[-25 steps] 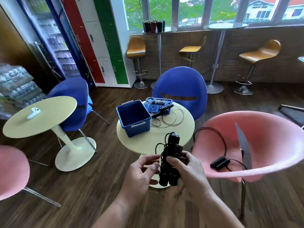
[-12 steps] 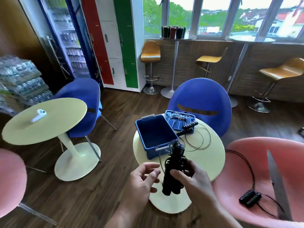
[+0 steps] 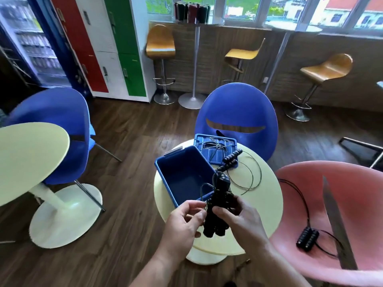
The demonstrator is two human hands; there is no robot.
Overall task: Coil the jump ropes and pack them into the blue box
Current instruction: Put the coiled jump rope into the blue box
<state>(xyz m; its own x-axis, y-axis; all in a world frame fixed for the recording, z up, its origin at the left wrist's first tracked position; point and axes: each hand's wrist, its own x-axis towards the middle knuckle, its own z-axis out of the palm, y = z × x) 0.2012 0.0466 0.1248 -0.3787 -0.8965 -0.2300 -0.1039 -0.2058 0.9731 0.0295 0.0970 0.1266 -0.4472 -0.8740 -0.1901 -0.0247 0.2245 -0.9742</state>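
Observation:
A black jump rope bundle [image 3: 217, 206], handles together and thin cord wound around them, stands upright just in front of the blue box [image 3: 165, 172]. My right hand [image 3: 238, 218] grips the handles. My left hand [image 3: 184, 222] pinches the cord at the bundle's left side. The box is open and looks empty, on the small round table [image 3: 263, 195]. A second rope [image 3: 231, 160] lies loose on the table, its handles resting against the blue lid [image 3: 215, 149]. A third rope [image 3: 307, 239] lies on the pink chair [image 3: 352, 183].
A blue chair [image 3: 238, 108] stands behind the table. Another round table [image 3: 27, 152] and blue chair [image 3: 56, 112] are at the left. Bar stools, tall tables and coloured lockers line the back wall. The floor is dark wood.
The view has moved closer to the table and the box. My left hand, open half a second ago, has closed on the cord beside the bundle.

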